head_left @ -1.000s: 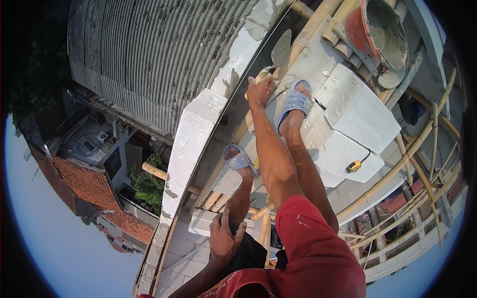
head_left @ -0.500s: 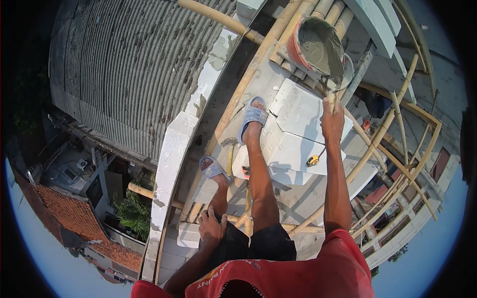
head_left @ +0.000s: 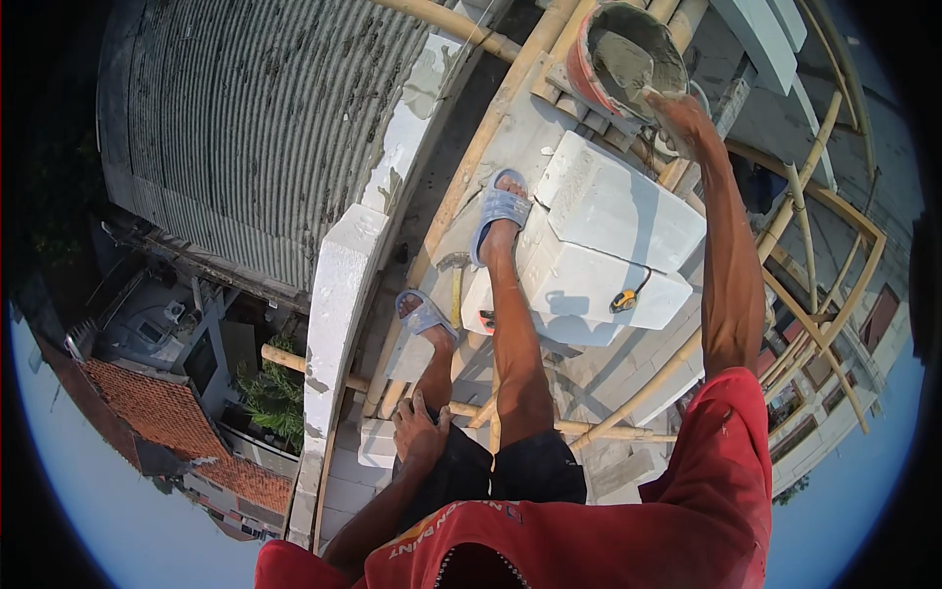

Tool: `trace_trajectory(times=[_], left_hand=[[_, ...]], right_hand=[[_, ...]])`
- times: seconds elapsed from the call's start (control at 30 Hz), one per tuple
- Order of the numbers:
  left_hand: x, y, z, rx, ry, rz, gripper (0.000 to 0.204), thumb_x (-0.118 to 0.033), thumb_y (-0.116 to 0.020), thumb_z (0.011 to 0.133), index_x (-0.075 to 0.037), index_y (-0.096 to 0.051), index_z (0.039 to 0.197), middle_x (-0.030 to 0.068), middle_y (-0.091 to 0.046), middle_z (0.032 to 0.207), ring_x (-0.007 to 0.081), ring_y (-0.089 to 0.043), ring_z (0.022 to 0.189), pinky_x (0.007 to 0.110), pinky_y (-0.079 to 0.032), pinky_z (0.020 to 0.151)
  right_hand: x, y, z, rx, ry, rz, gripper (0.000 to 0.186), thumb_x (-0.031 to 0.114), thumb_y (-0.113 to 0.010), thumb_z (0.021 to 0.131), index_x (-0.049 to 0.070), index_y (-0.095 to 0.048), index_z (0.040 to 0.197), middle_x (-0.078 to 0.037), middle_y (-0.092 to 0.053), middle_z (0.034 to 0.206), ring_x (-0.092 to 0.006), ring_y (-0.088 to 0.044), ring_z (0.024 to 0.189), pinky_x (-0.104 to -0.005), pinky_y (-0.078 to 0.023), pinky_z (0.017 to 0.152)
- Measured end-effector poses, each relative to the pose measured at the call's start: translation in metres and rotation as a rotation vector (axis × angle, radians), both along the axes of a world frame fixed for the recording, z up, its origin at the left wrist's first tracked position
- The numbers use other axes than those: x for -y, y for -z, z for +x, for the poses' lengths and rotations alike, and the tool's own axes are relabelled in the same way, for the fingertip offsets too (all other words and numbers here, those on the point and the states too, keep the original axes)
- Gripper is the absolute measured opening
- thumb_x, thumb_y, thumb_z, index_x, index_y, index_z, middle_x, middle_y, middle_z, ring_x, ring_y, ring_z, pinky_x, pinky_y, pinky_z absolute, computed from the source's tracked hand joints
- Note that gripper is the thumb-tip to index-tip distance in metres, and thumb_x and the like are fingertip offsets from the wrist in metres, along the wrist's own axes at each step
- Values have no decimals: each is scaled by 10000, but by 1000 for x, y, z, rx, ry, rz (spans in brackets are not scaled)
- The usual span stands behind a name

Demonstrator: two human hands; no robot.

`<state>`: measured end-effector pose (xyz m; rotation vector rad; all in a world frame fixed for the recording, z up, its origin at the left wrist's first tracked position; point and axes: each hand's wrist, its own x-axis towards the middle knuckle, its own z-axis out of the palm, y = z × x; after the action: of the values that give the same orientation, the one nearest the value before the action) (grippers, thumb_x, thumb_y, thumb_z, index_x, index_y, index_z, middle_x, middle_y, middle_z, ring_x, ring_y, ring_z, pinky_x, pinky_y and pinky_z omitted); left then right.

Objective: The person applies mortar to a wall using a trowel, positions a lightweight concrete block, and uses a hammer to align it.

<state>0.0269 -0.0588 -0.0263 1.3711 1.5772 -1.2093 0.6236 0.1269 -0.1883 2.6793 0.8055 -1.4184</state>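
Note:
My right hand (head_left: 675,119) reaches up into the red bucket (head_left: 579,69) of grey mortar, fingers closed on the handle of a trowel (head_left: 633,65) whose blade is in the mix. Below it lie white blocks (head_left: 616,202), with a yellow-and-black tape measure (head_left: 624,299) on them. A hammer (head_left: 455,293) with a yellow handle lies near my sandalled feet (head_left: 500,211). My left hand (head_left: 420,438) rests on my left leg, just below the knee, with its fingers curved and apart.
Bamboo scaffold poles (head_left: 829,211) run on the right and under my feet. A white wall edge (head_left: 340,304) runs along the left, beside a drop to a corrugated roof (head_left: 245,137), tiled roofs (head_left: 147,412) and a tree (head_left: 270,393).
My right hand has swung from beside my feet up and right to the bucket, carrying the trowel. The view has shifted with it. My left hand stays on my leg.

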Motion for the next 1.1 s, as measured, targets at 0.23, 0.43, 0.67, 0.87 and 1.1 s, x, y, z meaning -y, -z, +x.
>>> trace_trajectory(times=[0.23,0.43,0.67,0.87,1.1], left_hand=[[0,4,-10,12,9,3,710,-510,-599,919,-125,-412,1486,143,-444,1416,362,-448,1305,502,-451,1033],[-9,-3,-11,-18,6,-35,705,-513,-596,923,-124,-420,1484,144,-444,1419,363,-450,1306,494,-452,1042],[0,0,-45,136,-68,51,736,-531,-601,921,-69,-427,1467,205,-481,1369,402,-468,1286,502,-429,1053],[-1,5,-51,243,-99,202,674,-435,-683,899,-39,-499,1412,198,-529,1331,406,-533,1201,493,-475,993],[-4,7,-57,195,-206,170,675,-440,-692,892,-83,-489,1428,213,-530,1306,415,-518,1216,490,-441,1015]], right_hand=[[82,-41,-82,-400,883,510,450,437,-657,941,23,-605,1111,-43,-563,757,-122,-543,498,-278,-407,392],[127,-18,-220,-680,993,834,395,316,-557,981,42,-498,1261,-77,-581,934,-143,-588,646,-268,-462,520],[78,123,-429,-683,1108,801,678,313,-674,904,-39,-409,1420,-176,-555,1274,-267,-568,1176,-354,-445,1004],[17,232,-457,-138,606,937,663,267,-662,910,-39,-396,1435,-247,-509,1380,-372,-514,1268,-423,-406,1062],[39,271,-525,196,410,596,645,192,-730,864,49,-448,1426,-254,-569,1286,-444,-572,1149,-509,-468,955]])
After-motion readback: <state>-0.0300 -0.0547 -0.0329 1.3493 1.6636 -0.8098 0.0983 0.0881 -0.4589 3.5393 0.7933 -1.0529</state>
